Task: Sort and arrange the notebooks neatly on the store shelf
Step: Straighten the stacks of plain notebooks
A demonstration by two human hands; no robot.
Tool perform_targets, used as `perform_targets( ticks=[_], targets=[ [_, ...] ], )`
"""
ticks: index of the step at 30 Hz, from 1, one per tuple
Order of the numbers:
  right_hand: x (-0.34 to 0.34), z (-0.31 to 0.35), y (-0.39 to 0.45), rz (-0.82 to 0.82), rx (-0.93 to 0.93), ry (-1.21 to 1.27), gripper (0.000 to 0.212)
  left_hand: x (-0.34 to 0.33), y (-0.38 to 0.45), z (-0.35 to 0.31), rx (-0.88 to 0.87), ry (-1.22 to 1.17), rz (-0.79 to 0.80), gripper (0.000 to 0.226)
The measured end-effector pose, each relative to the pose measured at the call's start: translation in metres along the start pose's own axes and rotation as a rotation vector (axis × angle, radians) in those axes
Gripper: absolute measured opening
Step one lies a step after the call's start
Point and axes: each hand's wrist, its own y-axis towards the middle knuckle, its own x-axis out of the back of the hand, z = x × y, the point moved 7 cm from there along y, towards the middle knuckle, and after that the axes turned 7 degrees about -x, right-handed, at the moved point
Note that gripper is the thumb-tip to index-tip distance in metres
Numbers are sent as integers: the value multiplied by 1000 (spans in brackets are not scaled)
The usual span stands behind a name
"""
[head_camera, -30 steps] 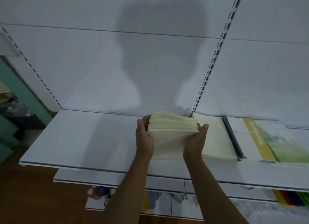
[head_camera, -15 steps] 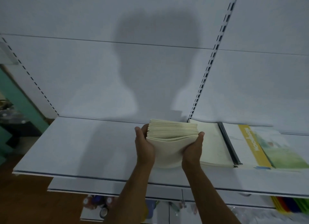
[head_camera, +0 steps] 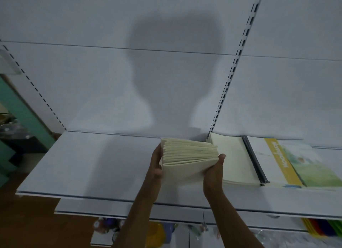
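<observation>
Two piles already lie flat at three o'clock on the shelf [head_camera: 92, 164], while the left hand [head_camera: 156, 164] and right hand [head_camera: 214, 171], grips pressed against its sides, square a cream notebook stack [head_camera: 188, 160] yet to be set down.

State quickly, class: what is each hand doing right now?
Left hand: closed on the left side of the stack of notebooks.
Right hand: closed on the right side of the same stack.
</observation>
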Motion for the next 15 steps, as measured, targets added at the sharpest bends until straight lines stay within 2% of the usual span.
perform_targets(
  ticks=[4, 7, 10, 12, 13, 15],
  targets=[
    [0, 2, 1, -8, -1, 8, 50, 0, -6, 10, 37, 109, 173, 110],
    [-4, 5, -4, 67, 10, 25, 53, 5, -4, 17, 106, 204, 105, 95],
    [-2, 13, -9, 165, 135, 62, 55, 3, 2, 17, 135, 239, 101, 83],
    [0, 16, -11, 240, 211, -28, 57, 1, 4, 19, 149, 223, 109, 80],
    [2, 15, -11, 284, 222, -85, 61, 0, 5, 21, 159, 210, 113, 79],
    [6, 13, -11, 399, 238, -167, 89, 0, 6, 24, 184, 188, 112, 80]
  ],
)
